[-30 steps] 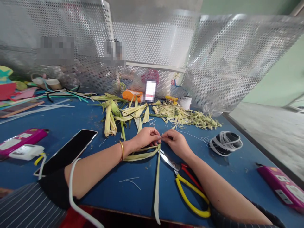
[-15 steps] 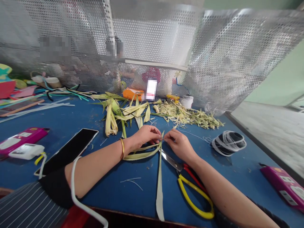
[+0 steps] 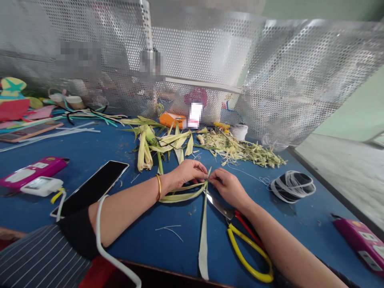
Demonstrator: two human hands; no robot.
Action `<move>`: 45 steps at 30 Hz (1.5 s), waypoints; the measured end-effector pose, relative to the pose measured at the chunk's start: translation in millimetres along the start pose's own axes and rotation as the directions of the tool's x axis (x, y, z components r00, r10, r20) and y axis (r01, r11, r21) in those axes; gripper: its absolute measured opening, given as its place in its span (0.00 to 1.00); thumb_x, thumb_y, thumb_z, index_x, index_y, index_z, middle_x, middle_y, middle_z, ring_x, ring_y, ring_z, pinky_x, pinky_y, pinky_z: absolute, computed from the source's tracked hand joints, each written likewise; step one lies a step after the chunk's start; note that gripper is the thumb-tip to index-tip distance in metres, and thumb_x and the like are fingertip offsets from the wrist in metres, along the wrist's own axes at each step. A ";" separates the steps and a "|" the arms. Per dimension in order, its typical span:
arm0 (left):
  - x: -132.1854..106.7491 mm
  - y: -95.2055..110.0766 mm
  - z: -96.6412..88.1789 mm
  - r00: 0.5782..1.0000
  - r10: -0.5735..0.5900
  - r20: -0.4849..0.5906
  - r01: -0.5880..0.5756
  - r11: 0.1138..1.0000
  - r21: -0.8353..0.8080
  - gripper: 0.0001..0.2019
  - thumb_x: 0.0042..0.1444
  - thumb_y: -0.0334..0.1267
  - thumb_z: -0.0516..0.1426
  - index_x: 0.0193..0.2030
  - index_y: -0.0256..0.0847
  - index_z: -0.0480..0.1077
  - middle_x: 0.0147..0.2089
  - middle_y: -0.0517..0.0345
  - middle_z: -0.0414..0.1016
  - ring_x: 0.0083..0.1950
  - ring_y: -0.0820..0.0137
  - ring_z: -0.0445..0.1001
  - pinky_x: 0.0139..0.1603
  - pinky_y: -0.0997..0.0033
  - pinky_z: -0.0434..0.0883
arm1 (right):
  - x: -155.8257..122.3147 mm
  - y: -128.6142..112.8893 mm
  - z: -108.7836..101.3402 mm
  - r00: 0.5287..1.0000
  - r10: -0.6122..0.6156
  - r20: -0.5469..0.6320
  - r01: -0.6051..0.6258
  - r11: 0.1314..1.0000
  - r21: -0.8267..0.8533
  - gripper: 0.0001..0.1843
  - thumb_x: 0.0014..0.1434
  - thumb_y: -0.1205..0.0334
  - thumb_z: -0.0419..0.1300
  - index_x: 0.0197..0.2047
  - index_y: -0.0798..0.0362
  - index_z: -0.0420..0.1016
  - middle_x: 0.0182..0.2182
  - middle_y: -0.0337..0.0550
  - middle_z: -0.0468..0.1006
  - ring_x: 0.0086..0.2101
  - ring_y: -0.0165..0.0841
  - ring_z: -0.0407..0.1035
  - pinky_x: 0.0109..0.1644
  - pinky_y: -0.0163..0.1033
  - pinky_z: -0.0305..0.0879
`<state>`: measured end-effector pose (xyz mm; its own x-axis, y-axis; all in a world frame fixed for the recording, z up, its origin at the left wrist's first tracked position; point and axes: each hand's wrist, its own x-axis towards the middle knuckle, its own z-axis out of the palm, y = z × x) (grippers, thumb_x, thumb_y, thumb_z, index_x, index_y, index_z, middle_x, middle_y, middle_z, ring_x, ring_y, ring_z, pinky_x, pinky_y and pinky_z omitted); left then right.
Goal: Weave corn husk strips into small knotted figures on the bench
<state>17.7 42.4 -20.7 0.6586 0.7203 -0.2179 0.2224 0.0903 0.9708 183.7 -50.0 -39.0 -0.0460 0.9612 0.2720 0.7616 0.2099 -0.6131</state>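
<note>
Strips of pale green corn husk (image 3: 203, 240) meet at a point between my two hands; one strip hangs down toward the table's front edge, others curve left under my left wrist. My left hand (image 3: 192, 175) pinches the husk strips near where they join. My right hand (image 3: 229, 186), fingertips closed, meets the same spot from the right; whether it grips husk or thin thread is too small to tell. Scissors (image 3: 251, 254) with yellow and red handles lie under my right forearm, their blades pointing at the joined husks. A spool of white cord (image 3: 293, 186) stands to the right, its loose thread trailing toward my hands.
Corn husks (image 3: 147, 140) and a heap of shredded pieces (image 3: 240, 146) lie behind my hands. A black-screened phone (image 3: 93, 188) and a purple power strip (image 3: 37, 172) are at left, another power strip (image 3: 361, 242) at right. A perforated metal screen (image 3: 198, 48) borders the blue table's back.
The whole view has shifted slightly, so things sit a little farther right. Both hands stay together at the husk joint, with only small finger movement.
</note>
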 end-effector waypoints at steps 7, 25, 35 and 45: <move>0.2 -1.4 0.3 1.000 0.030 -0.010 -0.030 1.000 0.005 0.08 0.41 0.33 0.64 0.30 0.36 0.73 0.24 0.62 0.71 0.26 0.75 0.68 0.26 0.76 0.66 | -0.6 -3.7 -1.6 1.000 -0.009 0.014 0.008 0.999 0.042 0.09 0.60 0.61 0.55 0.28 0.50 0.69 0.30 0.39 0.73 0.32 0.32 0.68 0.38 0.36 0.62; 0.6 -12.3 6.0 0.856 0.516 0.035 -0.363 0.553 0.750 0.09 0.54 0.29 0.55 0.38 0.43 0.75 0.37 0.56 0.80 0.40 0.66 0.76 0.40 0.72 0.65 | 6.9 7.5 7.2 0.987 0.156 -0.035 -0.144 0.965 0.220 0.10 0.55 0.67 0.53 0.40 0.48 0.72 0.35 0.40 0.81 0.36 0.35 0.75 0.44 0.41 0.67; 0.1 -18.0 13.1 0.714 0.693 0.100 -0.461 0.358 0.812 0.08 0.56 0.29 0.55 0.38 0.43 0.73 0.36 0.58 0.78 0.40 0.68 0.75 0.42 0.72 0.65 | 9.4 14.3 9.7 0.991 0.124 -0.056 -0.111 0.974 0.199 0.11 0.52 0.67 0.55 0.34 0.49 0.79 0.30 0.39 0.75 0.32 0.34 0.70 0.39 0.38 0.64; 1.1 -17.7 11.4 0.669 0.741 0.060 -0.522 0.411 0.747 0.07 0.55 0.27 0.57 0.32 0.41 0.76 0.34 0.58 0.80 0.37 0.70 0.76 0.39 0.74 0.67 | 10.9 12.1 7.1 0.978 0.193 -0.075 -0.167 0.949 0.267 0.06 0.54 0.61 0.58 0.27 0.51 0.72 0.25 0.37 0.73 0.24 0.30 0.63 0.33 0.36 0.60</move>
<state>22.8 33.7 -39.3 0.6488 0.5072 0.5672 0.2843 -0.8530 0.4376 187.9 -35.8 -48.7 0.1508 0.9674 0.2034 0.5576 0.0866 -0.8256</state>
